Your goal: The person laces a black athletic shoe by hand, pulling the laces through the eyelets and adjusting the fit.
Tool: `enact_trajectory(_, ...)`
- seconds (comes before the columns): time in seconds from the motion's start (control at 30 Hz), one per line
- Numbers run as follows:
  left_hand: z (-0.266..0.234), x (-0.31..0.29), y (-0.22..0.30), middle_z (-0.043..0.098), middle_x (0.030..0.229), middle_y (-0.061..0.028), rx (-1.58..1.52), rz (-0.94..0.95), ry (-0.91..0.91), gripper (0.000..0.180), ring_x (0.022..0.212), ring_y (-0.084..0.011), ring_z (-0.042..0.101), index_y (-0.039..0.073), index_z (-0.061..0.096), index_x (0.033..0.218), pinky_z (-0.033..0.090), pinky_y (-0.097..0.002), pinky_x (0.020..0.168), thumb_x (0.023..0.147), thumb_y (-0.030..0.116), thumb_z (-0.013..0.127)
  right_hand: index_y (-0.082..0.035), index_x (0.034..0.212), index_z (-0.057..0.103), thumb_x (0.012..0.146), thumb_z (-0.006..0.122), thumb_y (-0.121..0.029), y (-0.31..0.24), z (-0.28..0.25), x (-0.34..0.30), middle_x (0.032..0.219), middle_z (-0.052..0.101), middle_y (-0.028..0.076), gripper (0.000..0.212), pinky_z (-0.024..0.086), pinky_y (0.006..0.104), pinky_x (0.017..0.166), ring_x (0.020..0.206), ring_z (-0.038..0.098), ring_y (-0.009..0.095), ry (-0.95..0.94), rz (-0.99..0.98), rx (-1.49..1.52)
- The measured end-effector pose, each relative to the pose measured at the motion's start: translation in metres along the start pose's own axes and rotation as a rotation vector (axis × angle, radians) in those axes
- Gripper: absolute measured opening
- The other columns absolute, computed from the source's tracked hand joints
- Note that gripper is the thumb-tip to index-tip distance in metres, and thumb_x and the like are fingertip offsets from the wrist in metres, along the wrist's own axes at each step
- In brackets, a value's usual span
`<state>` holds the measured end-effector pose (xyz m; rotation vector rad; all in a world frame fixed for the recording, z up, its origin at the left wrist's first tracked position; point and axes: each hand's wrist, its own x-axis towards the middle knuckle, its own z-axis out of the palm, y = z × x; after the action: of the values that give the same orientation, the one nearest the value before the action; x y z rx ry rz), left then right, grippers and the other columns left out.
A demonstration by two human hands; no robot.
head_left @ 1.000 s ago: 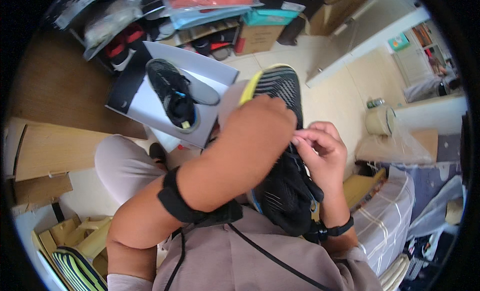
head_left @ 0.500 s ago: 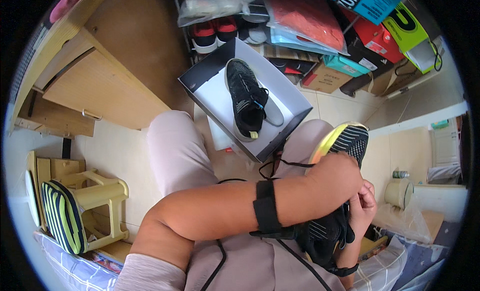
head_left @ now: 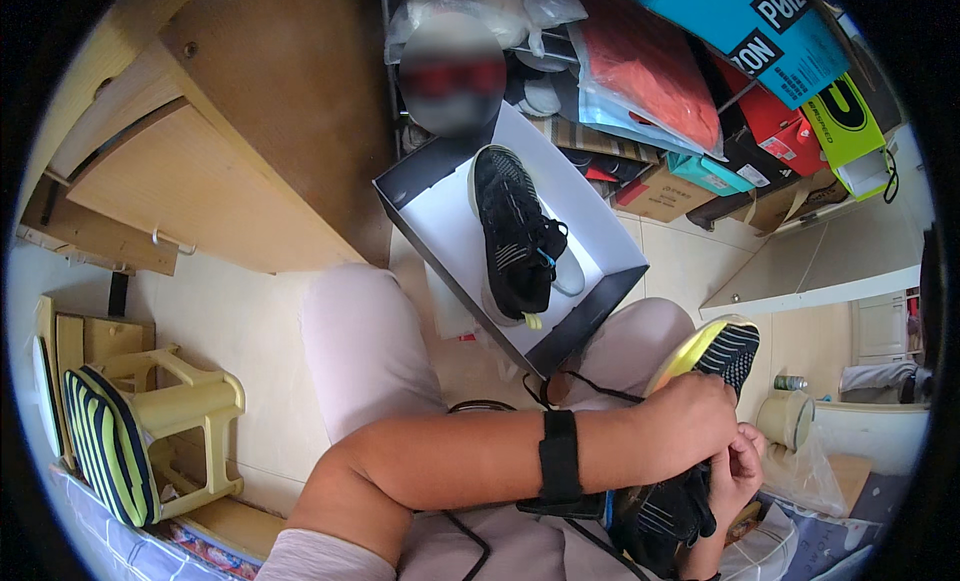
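Two matching sneakers here! One black knit sneaker [head_left: 655, 529], pale-streaked, its sole edge bright yellow, slants over the right side of the lap; its twin, the second sneaker [head_left: 512, 231], lies in one white-lined cardboard shoebox [head_left: 610, 221]. The left hand [head_left: 690, 419] curls over the lap shoe's upper, fingertips hidden; the right hand [head_left: 738, 471] bends its fingers close beside. What either one grips, I can't tell.
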<state>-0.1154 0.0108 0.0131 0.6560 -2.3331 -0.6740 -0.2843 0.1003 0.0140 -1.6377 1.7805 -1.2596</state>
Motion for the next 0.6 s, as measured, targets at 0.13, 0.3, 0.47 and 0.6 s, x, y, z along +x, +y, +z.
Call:
enact_trajectory(0.13,0.001,0.002,-0.009,0.062,0.083,-0.0111,-0.072,0.010,0.009,0.012,0.084,-0.0239,0.061,0.000,0.066,0.077,0.052,-0.0334,0.070,0.071,0.010,0.061,0.004,0.089,0.063,0.079,0.066,0.008,-0.004,0.001,0.003,0.098,0.050,0.006,0.012,0.042,0.0227,0.079,0.088,0.051,0.014,-0.014,0.019,-0.054)
enact_trajectory(0.3,0.004,0.005,-0.012,0.062,0.082,-0.0102,-0.129,0.023,0.052,0.011,0.084,-0.0228,0.061,0.001,0.066,0.075,0.052,-0.0326,0.069,0.071,0.010,0.061,0.004,0.087,0.061,0.080,0.066,0.006,-0.003,-0.002,0.005,0.101,0.051,0.007,0.009,0.041,0.0232,0.083,0.090,0.051,0.013,-0.012,0.071,-0.028)
enact_trajectory(0.47,0.001,-0.002,-0.014,0.060,0.079,-0.0082,-0.114,0.041,0.152,0.008,0.081,-0.0211,0.059,0.005,0.064,0.072,0.050,-0.0317,0.068,0.071,0.012,0.061,0.004,0.091,0.060,0.082,0.066,0.003,-0.006,-0.006,0.005,0.103,0.052,0.006,0.011,0.042,0.0235,0.083,0.091,0.052,0.013,-0.056,0.078,-0.040)
enact_trajectory(0.6,0.005,-0.006,-0.013,0.058,0.079,-0.0062,-0.042,0.036,0.219,0.008,0.081,-0.0204,0.057,0.006,0.063,0.073,0.047,-0.0308,0.068,0.072,0.014,0.059,0.003,0.094,0.059,0.084,0.066,0.003,-0.004,-0.010,0.003,0.106,0.053,0.006,0.013,0.044,0.0228,0.081,0.090,0.054,0.011,-0.048,0.103,-0.032)
